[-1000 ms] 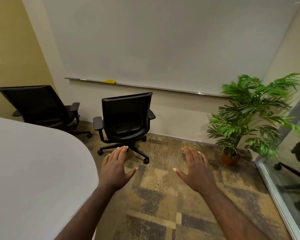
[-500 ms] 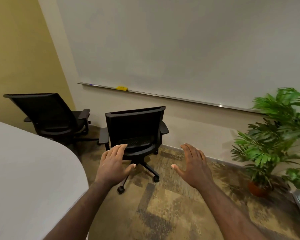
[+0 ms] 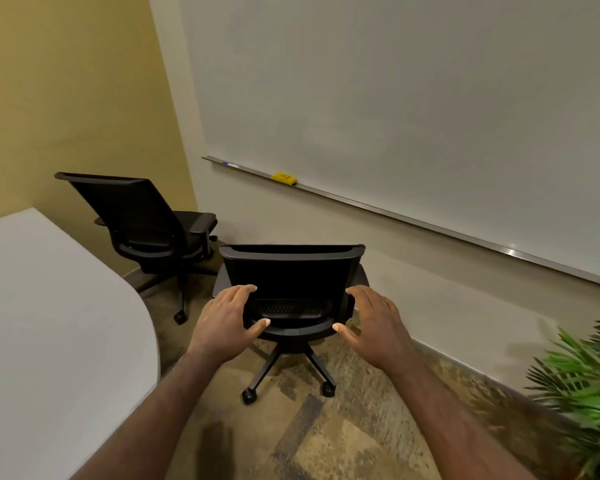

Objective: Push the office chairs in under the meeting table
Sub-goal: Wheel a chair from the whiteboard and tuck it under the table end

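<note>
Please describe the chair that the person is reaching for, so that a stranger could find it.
Start at the whiteboard. Below its tray stands the nearer black chair, its back to the camera, between the left hand and the right hand. The other chair stands in the yellow corner.

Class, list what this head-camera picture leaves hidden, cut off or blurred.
- Potted plant: blurred, cut by the right edge; pot unseen.
- Meeting table: legs and far end beyond the left edge.
- Near chair: seat hidden by its own backrest.
- Whether left hand and right hand touch it: unclear.
</note>
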Tool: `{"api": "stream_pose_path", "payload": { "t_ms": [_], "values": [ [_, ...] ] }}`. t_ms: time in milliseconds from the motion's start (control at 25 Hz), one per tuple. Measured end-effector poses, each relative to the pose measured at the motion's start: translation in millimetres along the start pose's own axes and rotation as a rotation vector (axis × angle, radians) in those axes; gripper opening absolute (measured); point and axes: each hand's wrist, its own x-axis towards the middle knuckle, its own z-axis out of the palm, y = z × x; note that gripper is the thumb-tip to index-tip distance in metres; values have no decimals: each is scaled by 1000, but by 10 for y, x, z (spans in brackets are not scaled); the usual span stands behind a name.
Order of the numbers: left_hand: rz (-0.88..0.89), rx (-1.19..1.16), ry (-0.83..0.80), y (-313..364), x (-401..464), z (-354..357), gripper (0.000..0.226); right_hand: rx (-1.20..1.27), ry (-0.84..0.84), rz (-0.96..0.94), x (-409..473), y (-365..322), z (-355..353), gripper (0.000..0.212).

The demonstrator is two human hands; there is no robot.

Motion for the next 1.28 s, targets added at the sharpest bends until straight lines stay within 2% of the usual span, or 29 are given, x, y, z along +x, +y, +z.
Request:
{"api": "stream_pose_path", "payload": {
  "t_ms": [360, 640, 760, 920, 1120, 1280],
  "values": [
    [-16, 33, -12, -417, 1033, 412, 67, -38, -38, -6, 1127, 329, 492, 67],
    [30, 73, -163, -638, 1645, 695, 69, -68, -118, 41, 1628, 525, 787, 70],
    [24, 90, -241, -710, 1829, 820, 66, -53, -133, 17, 1812, 632, 895, 61],
    [11, 128, -272, -744, 1971, 927, 47, -39, -157, -46, 2025, 795, 998, 41],
    [-55, 211, -364, -748, 2109, 1026, 25, -43, -298, -104, 2191, 1009, 1120, 33],
    [-122, 280, -410, -707, 2176, 1074, 25, -117, -385, -140, 2321, 1150, 1196, 21]
  ]
}}
